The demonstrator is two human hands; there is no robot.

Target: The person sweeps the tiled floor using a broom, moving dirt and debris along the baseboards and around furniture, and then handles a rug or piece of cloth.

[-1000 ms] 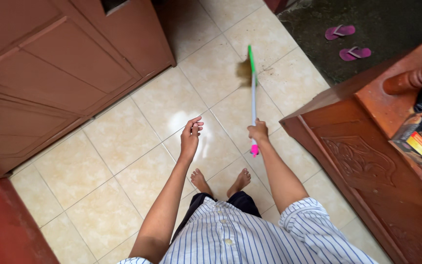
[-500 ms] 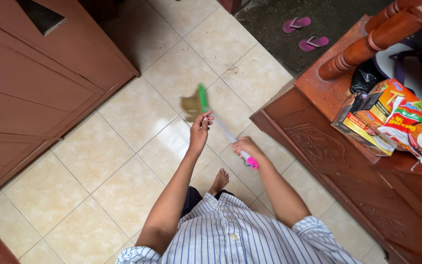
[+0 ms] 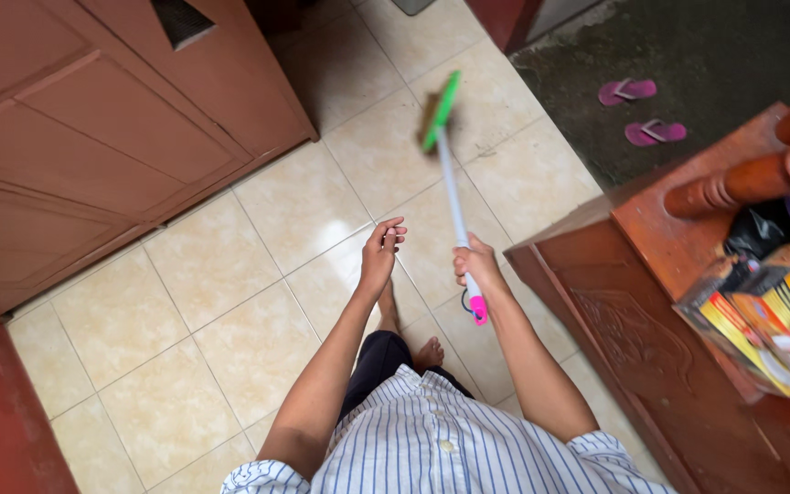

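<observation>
The broom (image 3: 450, 174) has swung back out toward the doorway; the right hand (image 3: 477, 267) stays clamped on its handle, the left hand (image 3: 382, 249) hanging free, fingers loose.

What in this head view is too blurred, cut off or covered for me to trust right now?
- Green broom head with brown bristles: motion-blurred in the head view, so floor contact is unclear.
- Right hand: its fingers wrap the white broom handle with pink end, hiding the part gripped.
- Colourful food packets on the carved brown wooden furniture: cut off by the right edge.
- Left foot: mostly hidden behind the empty left hand and forearm.
</observation>
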